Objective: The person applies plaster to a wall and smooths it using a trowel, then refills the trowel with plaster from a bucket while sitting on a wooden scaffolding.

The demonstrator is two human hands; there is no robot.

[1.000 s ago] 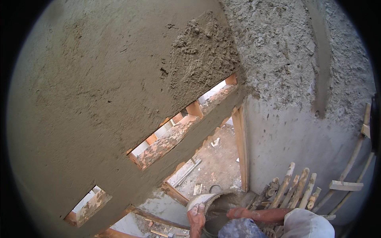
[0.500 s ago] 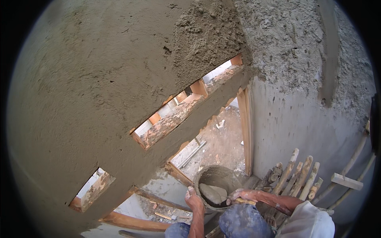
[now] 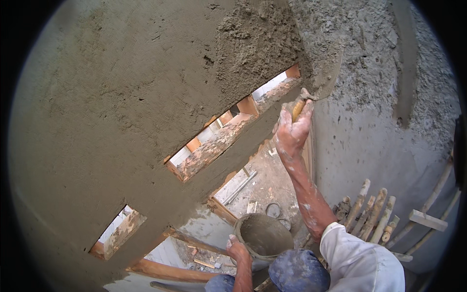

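Your right hand (image 3: 294,129) is wrapped tight around the handle of the plastering trowel (image 3: 325,80), just past the upper right end of the long wall slot (image 3: 209,151). Your left hand (image 3: 237,248) is curled on the rim of the mortar bucket (image 3: 262,226), which is below that slot. Grey mix coats the inside of the bucket.

To do this part well, I think you should tip the blade only a little and push with a smooth, even swing. Take care near the slot's end — a hard push there could drop mortar into the gap. Hold the bucket firm too, so it can't wobble. The bumpy mortar patch (image 3: 258,44), just above the slot's right end, looks like it needs gentle smoothing.

The trowel's long line leans: its handle end is low, nearest the slot, and its tip points up and to the right, away from the slot. The blade is blurry — I can't tell if it touches the wall.
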